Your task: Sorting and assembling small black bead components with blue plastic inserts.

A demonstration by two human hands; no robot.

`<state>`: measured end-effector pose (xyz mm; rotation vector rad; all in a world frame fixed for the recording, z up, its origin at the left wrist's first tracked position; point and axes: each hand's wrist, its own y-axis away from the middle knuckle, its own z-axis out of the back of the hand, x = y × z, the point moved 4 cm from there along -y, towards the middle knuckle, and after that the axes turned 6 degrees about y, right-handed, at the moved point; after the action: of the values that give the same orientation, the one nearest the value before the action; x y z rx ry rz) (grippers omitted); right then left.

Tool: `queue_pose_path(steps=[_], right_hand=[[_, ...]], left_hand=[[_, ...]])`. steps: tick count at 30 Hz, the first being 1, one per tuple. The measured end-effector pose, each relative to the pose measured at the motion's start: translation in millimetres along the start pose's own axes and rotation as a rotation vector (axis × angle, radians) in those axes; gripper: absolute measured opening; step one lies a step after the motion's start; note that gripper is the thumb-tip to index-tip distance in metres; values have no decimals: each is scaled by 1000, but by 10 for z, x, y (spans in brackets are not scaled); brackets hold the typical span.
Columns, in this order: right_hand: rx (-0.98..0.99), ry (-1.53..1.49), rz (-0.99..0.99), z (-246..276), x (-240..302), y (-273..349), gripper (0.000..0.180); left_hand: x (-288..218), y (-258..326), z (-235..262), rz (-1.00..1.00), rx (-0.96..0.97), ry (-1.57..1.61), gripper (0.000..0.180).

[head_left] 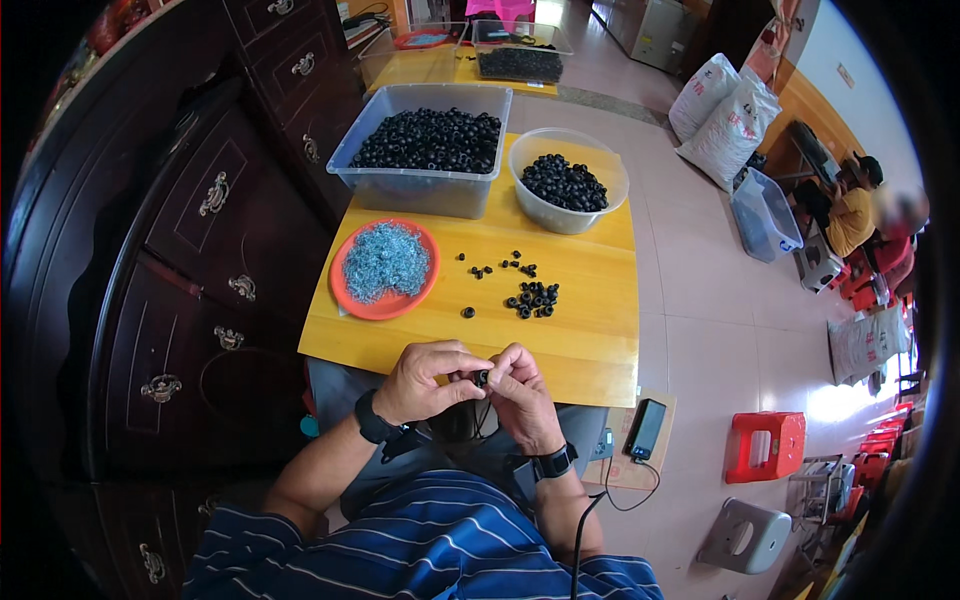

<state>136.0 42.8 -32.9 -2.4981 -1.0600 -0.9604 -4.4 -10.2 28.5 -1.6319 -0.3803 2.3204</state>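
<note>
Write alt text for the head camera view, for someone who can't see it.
A person's left hand and right hand pinch a small black part at the near edge of a yellow table. On it, loose black parts lie right of a red plate of pale-blue pieces; farther back, a rectangular bin and round tub hold many more black parts.

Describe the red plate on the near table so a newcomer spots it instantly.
Find the near yellow table, then the clear rectangular bin at its far end. Nearer than that bin, by the table's left edge, sits a round orange-red plate. Unlike the bin and round tub of black pieces, it is shallow and heaped with pale blue wiry bits.
</note>
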Motion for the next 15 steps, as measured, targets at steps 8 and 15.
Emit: queue_pose_path(steps=[8,15], right_hand=[[22,51,6,-23,-14,18,12],[39,29,17,8,-64,7,12]], left_hand=[[10,77,-45,-14,-118,32,24],[52,91,-35,12,-121,72,21]])
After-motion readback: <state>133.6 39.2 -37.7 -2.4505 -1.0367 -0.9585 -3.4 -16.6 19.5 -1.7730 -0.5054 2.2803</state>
